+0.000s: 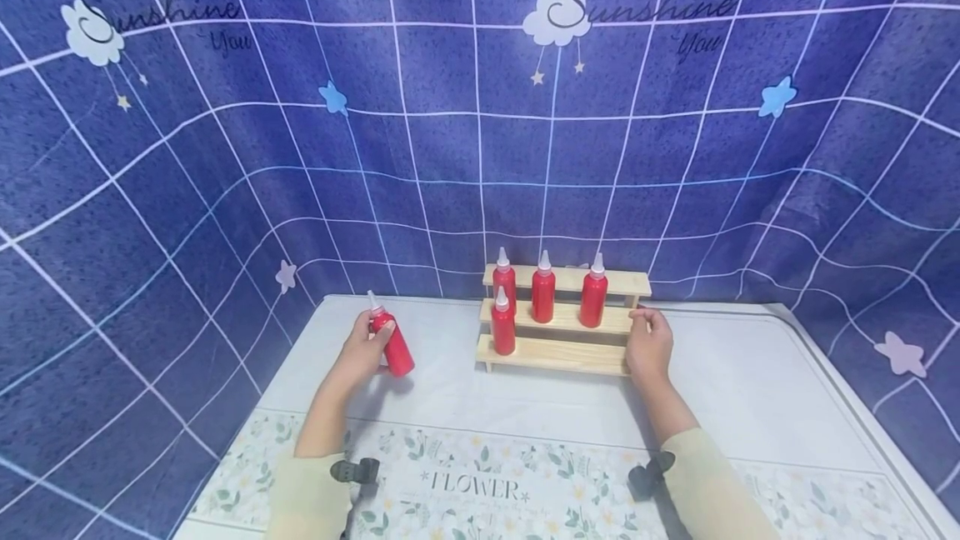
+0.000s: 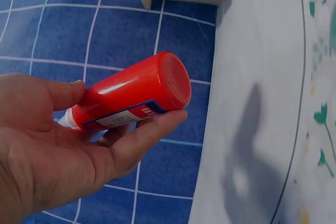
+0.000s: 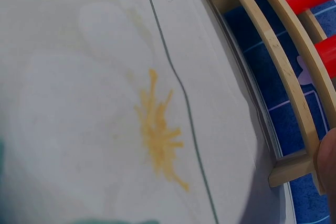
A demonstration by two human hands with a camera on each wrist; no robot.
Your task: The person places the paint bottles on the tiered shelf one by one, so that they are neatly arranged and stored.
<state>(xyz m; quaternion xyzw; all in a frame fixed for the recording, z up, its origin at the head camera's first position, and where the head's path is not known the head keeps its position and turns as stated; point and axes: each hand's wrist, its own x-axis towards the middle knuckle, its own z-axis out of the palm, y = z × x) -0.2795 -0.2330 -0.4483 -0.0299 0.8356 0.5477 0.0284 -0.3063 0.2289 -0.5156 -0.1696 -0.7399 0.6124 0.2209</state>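
My left hand (image 1: 365,348) holds a red squeeze bottle (image 1: 396,348) with a white pointed nozzle, tilted over the left part of the table. In the left wrist view, thumb and fingers lie on opposite sides of this bottle (image 2: 128,90), its base facing the camera and part of a label showing. My right hand (image 1: 651,346) grips the right end of a three-tier wooden rack (image 1: 570,355); only a bit of that hand shows at the edge in the right wrist view. Three like bottles (image 1: 543,298) stand on the middle tier, and another bottle (image 1: 503,333) stands on the lowest tier, at left.
The white table (image 1: 442,394) carries a floral strip (image 1: 472,486) marked "FLOWER" along its near side. A blue curtain (image 1: 435,140) with a grid pattern rises behind the rack and at both sides. The held bottle is well left of the rack.
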